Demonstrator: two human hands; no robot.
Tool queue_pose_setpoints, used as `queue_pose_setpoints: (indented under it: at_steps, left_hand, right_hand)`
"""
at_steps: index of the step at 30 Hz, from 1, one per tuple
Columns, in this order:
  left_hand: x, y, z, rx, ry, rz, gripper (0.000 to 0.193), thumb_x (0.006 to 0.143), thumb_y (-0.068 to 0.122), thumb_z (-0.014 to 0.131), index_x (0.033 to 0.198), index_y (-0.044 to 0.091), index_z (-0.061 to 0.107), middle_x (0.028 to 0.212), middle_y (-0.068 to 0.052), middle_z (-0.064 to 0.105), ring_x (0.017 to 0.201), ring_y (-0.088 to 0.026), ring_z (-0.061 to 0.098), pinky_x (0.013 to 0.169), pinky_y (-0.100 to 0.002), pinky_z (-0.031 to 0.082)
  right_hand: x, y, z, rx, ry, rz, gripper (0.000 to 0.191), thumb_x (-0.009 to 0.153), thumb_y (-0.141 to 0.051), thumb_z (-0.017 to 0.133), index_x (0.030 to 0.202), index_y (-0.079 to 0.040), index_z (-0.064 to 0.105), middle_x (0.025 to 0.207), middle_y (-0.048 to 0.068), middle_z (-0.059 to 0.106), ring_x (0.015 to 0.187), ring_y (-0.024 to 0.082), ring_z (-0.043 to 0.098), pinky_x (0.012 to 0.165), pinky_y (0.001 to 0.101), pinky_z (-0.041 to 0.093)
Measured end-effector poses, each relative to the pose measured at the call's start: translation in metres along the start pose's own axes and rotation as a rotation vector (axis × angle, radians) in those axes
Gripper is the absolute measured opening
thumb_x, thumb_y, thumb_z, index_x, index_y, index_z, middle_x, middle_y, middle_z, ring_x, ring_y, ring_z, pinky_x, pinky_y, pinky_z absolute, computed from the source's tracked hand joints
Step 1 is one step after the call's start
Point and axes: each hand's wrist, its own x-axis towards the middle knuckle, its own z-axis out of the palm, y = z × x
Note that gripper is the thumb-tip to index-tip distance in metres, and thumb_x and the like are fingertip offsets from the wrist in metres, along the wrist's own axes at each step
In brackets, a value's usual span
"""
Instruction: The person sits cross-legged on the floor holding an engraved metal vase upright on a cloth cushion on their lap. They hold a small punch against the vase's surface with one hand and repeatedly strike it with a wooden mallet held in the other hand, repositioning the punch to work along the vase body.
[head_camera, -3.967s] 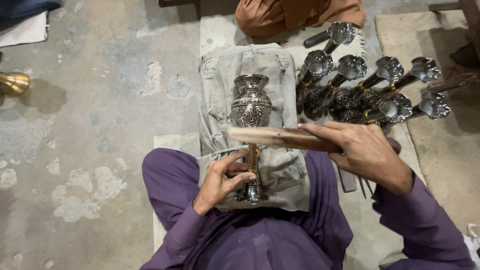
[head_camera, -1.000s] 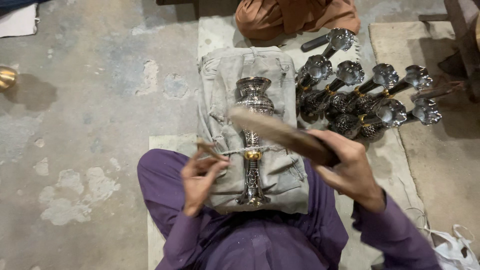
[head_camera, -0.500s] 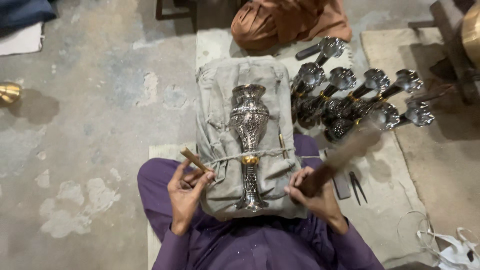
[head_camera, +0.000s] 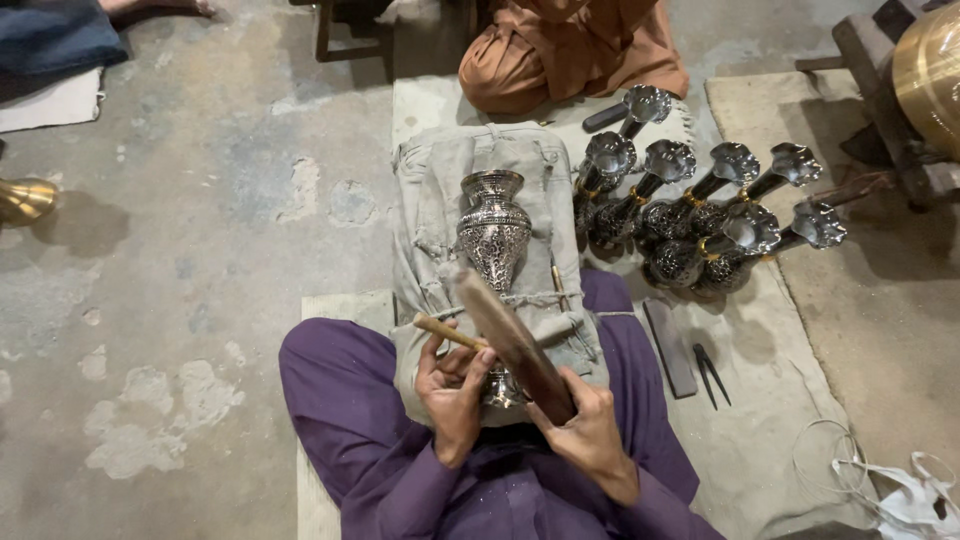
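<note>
Engraved silver vase (head_camera: 493, 235) lies on a grey cloth pad (head_camera: 440, 200) just beyond both hands, its foot under them. Left hand (head_camera: 452, 385) pinches a short wooden punch (head_camera: 447, 332); right hand (head_camera: 585, 430) is clenched around a dark wooden mallet (head_camera: 505, 335) crossing over the vase stem. Matching silver vases (head_camera: 700, 215) lie beyond the right hand; a flat dark bar (head_camera: 669, 347) and tweezers (head_camera: 712, 372) just beside it

1. The vase (head_camera: 493, 240) lay on the padded cushion (head_camera: 430, 200), just beyond the fingers (head_camera: 470, 375) of the left hand (head_camera: 452, 400).
2. The small stick (head_camera: 445, 331) sat between those fingers.
3. The wooden mallet (head_camera: 510, 340) ran from the right hand (head_camera: 590, 430) across the vase.
4. The row of vases (head_camera: 700, 210) lay well right of the fingers.
5. The flat bar (head_camera: 670, 347) and tweezers (head_camera: 712, 372) lay right of the right hand.
</note>
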Motion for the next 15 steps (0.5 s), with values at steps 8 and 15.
queue_pose_setpoints:
  at_steps: [8,15]
  left_hand:
    - [-0.01,-0.007,0.011,-0.055,0.018,-0.039,0.062,0.092,-0.006,0.068,0.147,-0.003,0.04,0.103,-0.019,0.077,0.089,-0.022,0.077,0.082,-0.034,0.064]
    - [0.004,0.0,-0.005,0.051,-0.148,-0.129,0.056,0.092,-0.005,0.071,0.142,-0.003,0.046,0.104,-0.019,0.078,0.092,-0.023,0.078,0.086,-0.034,0.064]
  right_hand:
    - [-0.005,0.003,0.009,0.25,0.046,0.088,0.03,0.076,0.004,0.08,0.105,0.0,0.072,0.088,0.007,0.082,0.081,0.014,0.079,0.073,0.0276,0.062]
    - [0.006,0.02,0.003,0.611,-0.163,0.299,0.03,0.08,0.005,0.077,0.109,0.003,0.07,0.096,0.007,0.082,0.086,0.013,0.075,0.077,0.0283,0.061]
